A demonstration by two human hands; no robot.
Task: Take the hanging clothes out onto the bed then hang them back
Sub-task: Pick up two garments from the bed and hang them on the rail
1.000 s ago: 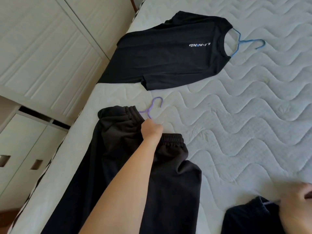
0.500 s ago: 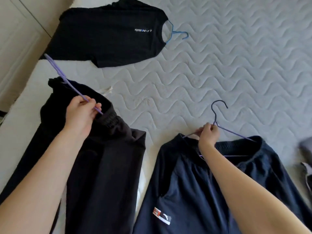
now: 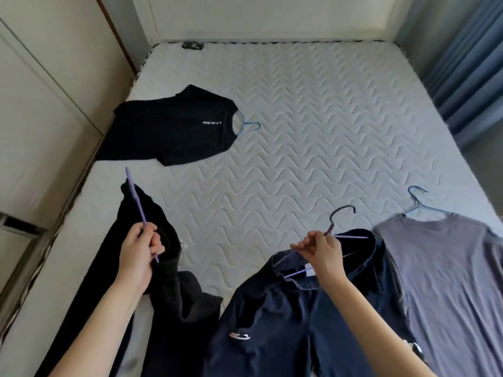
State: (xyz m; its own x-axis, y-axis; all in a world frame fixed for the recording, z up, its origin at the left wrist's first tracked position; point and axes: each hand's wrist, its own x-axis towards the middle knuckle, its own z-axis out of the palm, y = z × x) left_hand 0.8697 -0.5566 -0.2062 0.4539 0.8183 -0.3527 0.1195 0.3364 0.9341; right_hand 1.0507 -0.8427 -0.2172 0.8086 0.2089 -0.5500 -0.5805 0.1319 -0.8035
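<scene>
Clothes lie out on the bed (image 3: 313, 126), four pieces, none rehung. Left hand (image 3: 138, 251) fingers pinch the black trousers' (image 3: 163, 295) hanger; right hand (image 3: 322, 250) fingers pinch the navy shorts' (image 3: 285, 322) hanger.

bare mattress (image 3: 313, 148) centre, black T-shirt (image 3: 174, 126) far-left

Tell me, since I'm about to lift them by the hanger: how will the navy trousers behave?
Probably floppy: the navy trousers already crumple at the waistband. They may slide, since the purple hanger held by the right hand looks thin and smooth.
</scene>
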